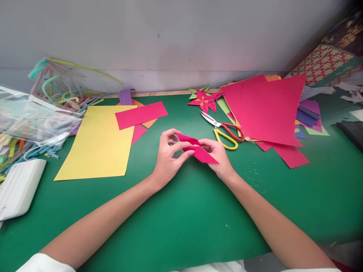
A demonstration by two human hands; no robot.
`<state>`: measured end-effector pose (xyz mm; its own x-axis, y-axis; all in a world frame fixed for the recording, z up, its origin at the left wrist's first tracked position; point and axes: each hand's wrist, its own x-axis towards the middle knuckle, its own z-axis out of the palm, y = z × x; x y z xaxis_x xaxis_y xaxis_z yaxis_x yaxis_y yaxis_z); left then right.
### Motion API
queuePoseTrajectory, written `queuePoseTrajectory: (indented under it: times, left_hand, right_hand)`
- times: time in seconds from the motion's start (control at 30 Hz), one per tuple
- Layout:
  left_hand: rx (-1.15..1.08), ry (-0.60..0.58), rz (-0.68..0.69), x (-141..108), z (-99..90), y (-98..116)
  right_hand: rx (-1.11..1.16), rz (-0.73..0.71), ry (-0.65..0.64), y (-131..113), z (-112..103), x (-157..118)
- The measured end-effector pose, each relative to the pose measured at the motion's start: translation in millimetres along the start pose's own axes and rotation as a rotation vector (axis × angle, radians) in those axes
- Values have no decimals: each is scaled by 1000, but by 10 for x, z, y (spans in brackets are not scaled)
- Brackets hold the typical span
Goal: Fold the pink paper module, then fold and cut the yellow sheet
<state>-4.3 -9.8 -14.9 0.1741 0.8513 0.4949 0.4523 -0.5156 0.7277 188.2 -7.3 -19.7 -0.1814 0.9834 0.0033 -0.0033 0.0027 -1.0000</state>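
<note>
A small folded piece of red paper [202, 154] is held above the green table, between both hands. My left hand [173, 156] pinches its left part with thumb and fingers. My right hand [217, 153] grips it from the right and from behind, so some of those fingers are hidden. One pointed end of the paper sticks out to the lower right, over the right palm. Scissors [224, 130] with one red and one yellow handle lie just beyond my right hand, their blades apart from the paper. A red strip [141, 115] rests on a yellow sheet [99, 143] at the left.
Large red sheets [263, 109] are stacked at the right, near folded paper stars [202, 99]. Coloured pipe cleaners [65, 94], a clear plastic bag [34, 117] and a white device [21, 189] occupy the left of the green table [170, 226]. A patterned box [323, 64] stands at the back right.
</note>
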Motion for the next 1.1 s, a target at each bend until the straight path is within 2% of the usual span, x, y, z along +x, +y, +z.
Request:
queuePoseTrajectory:
  times: [0.17, 0.4, 0.47, 0.6, 0.73, 0.9, 1.1]
  left_hand:
    - [198, 53, 111, -42, 18, 5]
    - [301, 29, 334, -106, 50, -23]
    - [307, -33, 365, -100, 52, -34]
    - [217, -242, 404, -68, 55, -37]
    - [126, -323, 377, -58, 59, -21]
    - [128, -335, 362, -62, 38, -1]
    - [135, -341, 373, -71, 35, 1]
  right_hand:
    - [-37, 49, 122, 23, 6, 2]
    - [-62, 93, 162, -27, -21, 18]
    - [-84, 91, 158, -50, -17, 14]
    - [-228, 16, 153, -73, 10, -12]
    - [-365, -36, 153, -66, 30, -32]
    - [-156, 39, 122, -53, 13, -4]
    - [129, 158, 164, -94, -9, 26]
